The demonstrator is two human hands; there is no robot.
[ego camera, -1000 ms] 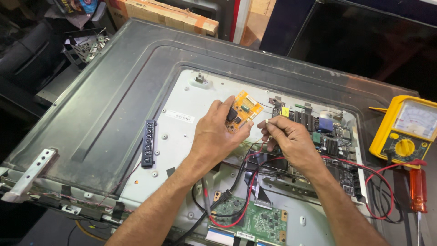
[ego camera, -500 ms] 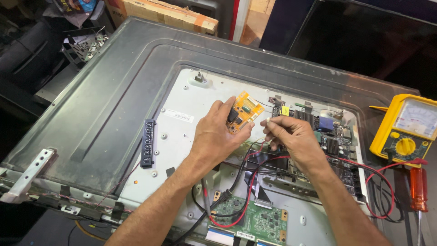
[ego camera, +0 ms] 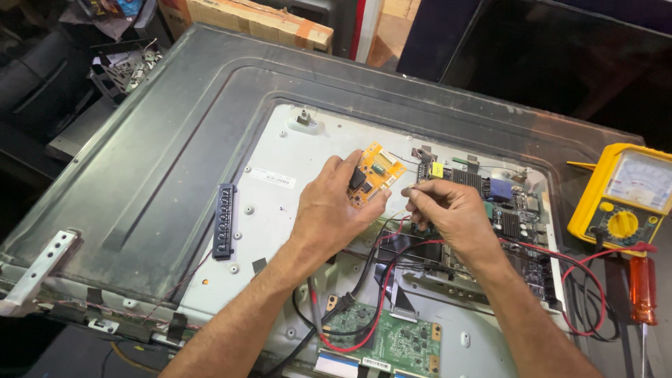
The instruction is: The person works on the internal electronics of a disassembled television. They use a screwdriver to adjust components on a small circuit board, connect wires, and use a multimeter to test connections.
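Seen from above: left hand (ego camera: 329, 210) gripping a small orange circuit board (ego camera: 374, 175), held tilted just above the pale metal back plate (ego camera: 280, 210) of an opened flat-panel television (ego camera: 161, 147) lying face-down on the bench. Right hand (ego camera: 455, 217) pinched narrow on something thin beside the board's edge, probably a wire end or connector, too small to tell. Green main board (ego camera: 514, 210) just beyond the right hand, red and black leads (ego camera: 378, 294) trailing toward a yellow analogue multimeter (ego camera: 626, 199) at far right, red-handled screwdriver (ego camera: 642, 287) below it. Best done, by the look of it, with the orange board kept steady and the fine part guided squarely in, without straining the leads.
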